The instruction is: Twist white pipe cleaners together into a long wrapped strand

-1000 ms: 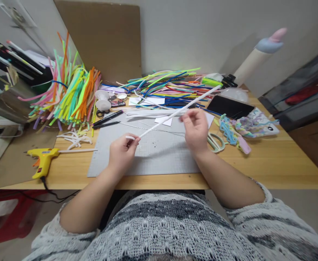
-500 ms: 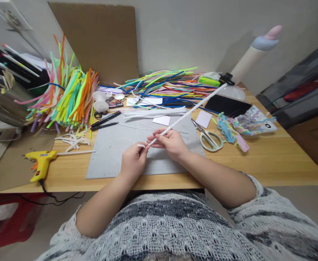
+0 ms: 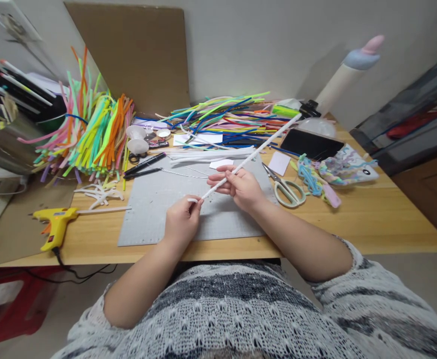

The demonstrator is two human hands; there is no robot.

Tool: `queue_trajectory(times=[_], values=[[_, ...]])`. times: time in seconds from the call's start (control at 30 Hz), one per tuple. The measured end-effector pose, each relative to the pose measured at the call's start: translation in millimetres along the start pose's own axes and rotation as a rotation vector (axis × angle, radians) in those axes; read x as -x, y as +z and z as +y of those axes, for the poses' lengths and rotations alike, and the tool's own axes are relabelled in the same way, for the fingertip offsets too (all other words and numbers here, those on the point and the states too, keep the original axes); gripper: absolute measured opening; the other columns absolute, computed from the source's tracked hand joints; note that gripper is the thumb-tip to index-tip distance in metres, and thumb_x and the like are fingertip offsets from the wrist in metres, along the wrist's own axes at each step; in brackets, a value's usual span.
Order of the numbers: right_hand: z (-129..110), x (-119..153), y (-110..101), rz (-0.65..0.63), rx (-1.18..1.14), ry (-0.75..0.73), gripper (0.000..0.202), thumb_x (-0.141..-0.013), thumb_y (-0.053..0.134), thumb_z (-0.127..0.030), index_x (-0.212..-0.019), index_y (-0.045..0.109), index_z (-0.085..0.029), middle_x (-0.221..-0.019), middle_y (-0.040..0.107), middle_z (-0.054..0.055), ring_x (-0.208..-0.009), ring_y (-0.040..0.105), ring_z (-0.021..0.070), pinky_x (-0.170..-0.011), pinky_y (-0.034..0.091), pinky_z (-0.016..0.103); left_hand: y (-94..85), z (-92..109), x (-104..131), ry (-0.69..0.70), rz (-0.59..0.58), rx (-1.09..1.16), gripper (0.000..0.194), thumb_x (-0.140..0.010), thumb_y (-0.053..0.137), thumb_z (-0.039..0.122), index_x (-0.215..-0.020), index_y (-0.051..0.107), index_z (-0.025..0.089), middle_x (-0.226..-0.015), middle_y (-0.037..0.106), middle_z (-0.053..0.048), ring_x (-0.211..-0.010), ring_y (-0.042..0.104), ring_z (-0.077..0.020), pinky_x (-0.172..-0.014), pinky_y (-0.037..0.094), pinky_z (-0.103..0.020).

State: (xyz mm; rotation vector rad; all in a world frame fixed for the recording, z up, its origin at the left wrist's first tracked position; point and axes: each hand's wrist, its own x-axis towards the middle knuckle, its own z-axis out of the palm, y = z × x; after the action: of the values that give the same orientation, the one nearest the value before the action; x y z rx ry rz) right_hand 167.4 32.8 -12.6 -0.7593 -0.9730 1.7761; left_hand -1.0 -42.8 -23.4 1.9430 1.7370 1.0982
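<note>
Hands met over the grey cutting mat a moment earlier, the right one having come in from well out at three o'clock until it nearly touched the left. By this moment it had backed off a little along the long white pipe cleaner, toward one o'clock. The left hand was clenched in a pinch on the stem's near end, whose tip curled out at nine o'clock of the thumb. The right hand grasped the same stem just beyond, fingers wrapped lightly round it. From there the stem ran free, raised and slanting up toward one o'clock, its far tip over the heap of mixed coloured pipe cleaners near the black phone.

Judged from that short slide, the right hand was probably running along or smoothing the fuzzy wire while the left anchored it; the stem looked straight apart from the curled end, so any shaping seemed barely begun.

At three o'clock of the right hand lay pale green-handled scissors, apart from it. A bundle of white pipe cleaners lay at twelve o'clock on the mat. The yellow hot glue gun rested well away at nine o'clock on the wooden table.
</note>
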Motion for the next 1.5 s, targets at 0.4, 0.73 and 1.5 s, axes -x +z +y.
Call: queue_trajectory(times=[0.4, 0.73, 1.5], values=[[-4.0, -4.1, -4.1, 0.01, -0.04, -0.035, 0.016, -0.088, 0.051, -0.033, -0.096, 0.053, -0.019, -0.083, 0.072, 0.003, -0.082, 0.07, 0.0182, -0.068, 0.057, 0.033, 2.0, -2.9, 0.0, -0.004, 0.02, 0.042, 0.013, -0.084, 0.053, 0.027, -0.079, 0.062, 0.018, -0.067, 0.063, 0.0, -0.059, 0.055, -0.0107, -0.059, 0.04, -0.022], [-17.6, -2.3, -6.2, -0.041, -0.038, -0.112, 0.027, -0.078, 0.066, -0.035, -0.099, 0.058, -0.021, -0.086, 0.072, 0.0, -0.084, 0.069, 0.0167, -0.076, 0.056, 0.033, -1.0, 1.2, -10.2, -0.544, -0.282, 0.704, 0.028, -0.068, 0.067, 0.04, -0.068, 0.055, 0.014, -0.058, 0.061, 0.0, -0.038, 0.042, -0.005, -0.04, 0.028, -0.018], [-17.6, 38.1, 19.2, -0.374, 1.693, -0.541, 0.024, -0.091, 0.042, -0.024, -0.096, 0.065, -0.021, -0.085, 0.07, 0.001, -0.075, 0.06, 0.0129, -0.059, 0.031, 0.025, -30.3, -14.9, -18.7, 0.955, 0.064, -0.347, 0.02, -0.084, 0.049, 0.01, -0.101, 0.057, 0.016, -0.088, 0.068, -0.009, -0.075, 0.062, -0.0164, -0.064, 0.049, -0.028]])
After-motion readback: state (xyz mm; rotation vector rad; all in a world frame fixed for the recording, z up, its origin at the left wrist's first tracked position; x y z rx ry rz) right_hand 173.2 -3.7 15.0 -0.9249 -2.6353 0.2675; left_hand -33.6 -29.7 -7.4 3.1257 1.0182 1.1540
